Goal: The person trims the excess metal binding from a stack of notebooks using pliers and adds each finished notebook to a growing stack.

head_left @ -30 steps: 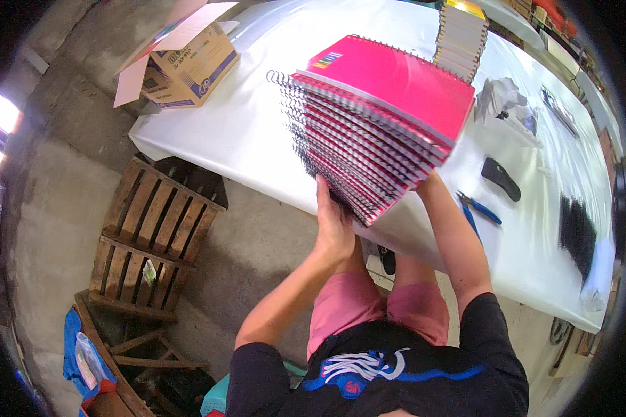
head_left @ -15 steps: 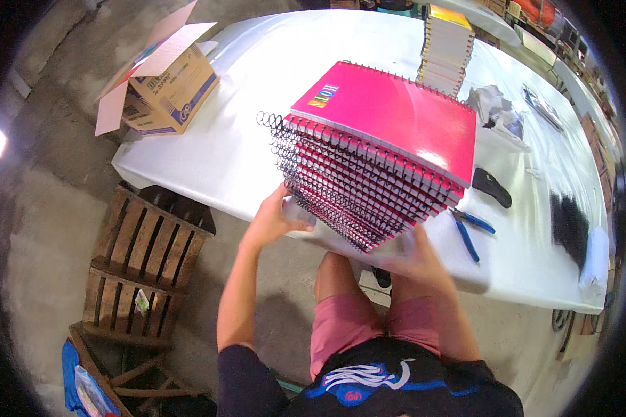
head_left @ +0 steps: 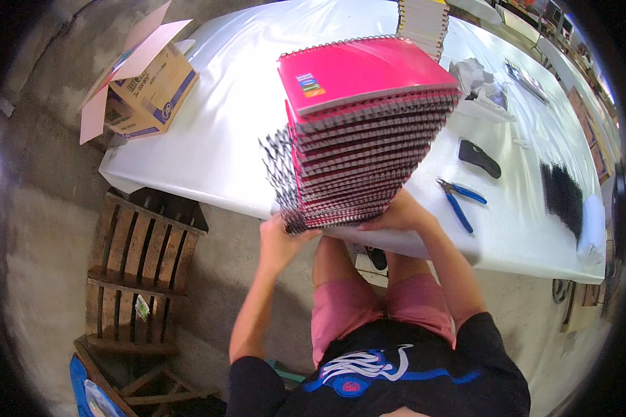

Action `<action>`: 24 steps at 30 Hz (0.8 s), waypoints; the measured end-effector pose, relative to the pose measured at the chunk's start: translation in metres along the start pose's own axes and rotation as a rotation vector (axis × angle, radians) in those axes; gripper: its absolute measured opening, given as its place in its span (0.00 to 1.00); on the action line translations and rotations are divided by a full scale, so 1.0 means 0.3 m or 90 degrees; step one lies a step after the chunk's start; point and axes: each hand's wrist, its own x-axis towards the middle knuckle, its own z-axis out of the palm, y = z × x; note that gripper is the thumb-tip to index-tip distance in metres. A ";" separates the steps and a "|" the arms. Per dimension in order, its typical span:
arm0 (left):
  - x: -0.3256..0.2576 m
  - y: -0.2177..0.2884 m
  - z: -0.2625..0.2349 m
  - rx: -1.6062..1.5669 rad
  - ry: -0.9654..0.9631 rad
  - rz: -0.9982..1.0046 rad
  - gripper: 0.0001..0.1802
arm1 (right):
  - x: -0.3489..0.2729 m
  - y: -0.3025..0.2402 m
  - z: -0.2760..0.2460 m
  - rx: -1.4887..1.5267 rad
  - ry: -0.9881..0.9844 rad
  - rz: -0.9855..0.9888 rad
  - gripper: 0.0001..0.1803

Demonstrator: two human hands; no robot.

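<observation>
A tall stack of red spiral notebooks (head_left: 368, 149) rises at the front edge of the white-covered table (head_left: 222, 160). Dark wire coils run along its near side, and loose ends of coil stick out at its left. My left hand (head_left: 282, 243) grips the stack's lower left corner, its fingertips partly hidden under the coils. At the lower right, my right hand (head_left: 400, 212) is pressed to the bottom of the stack, with some fingers out of sight beneath it. Blue-handled pliers (head_left: 459, 201) lie open to the right, near a black sole-shaped object (head_left: 478, 158).
An open cardboard box (head_left: 153, 94) stands at the table's left. Behind the notebooks is another stack of spiral-bound books (head_left: 423, 28). Crumpled plastic (head_left: 476, 87) and a bundle of black coils (head_left: 562, 198) are on the right. A wooden crate (head_left: 139, 271) stands at the lower left.
The notebook stack has turned, its near side now facing me more squarely. My right hand has moved up against its base, and my left hand has closed lower on its corner. The view has shifted slightly.
</observation>
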 end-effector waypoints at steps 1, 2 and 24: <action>-0.029 0.010 0.025 -0.001 0.032 -0.012 0.18 | 0.010 -0.001 -0.031 -0.062 -0.043 -0.003 0.42; -0.056 0.020 0.043 -0.003 0.052 -0.042 0.18 | 0.025 0.000 -0.056 -0.123 -0.088 -0.008 0.42; 0.349 0.405 -0.066 -0.275 0.286 0.278 0.52 | 0.168 -0.362 -0.201 0.333 0.287 -0.419 0.59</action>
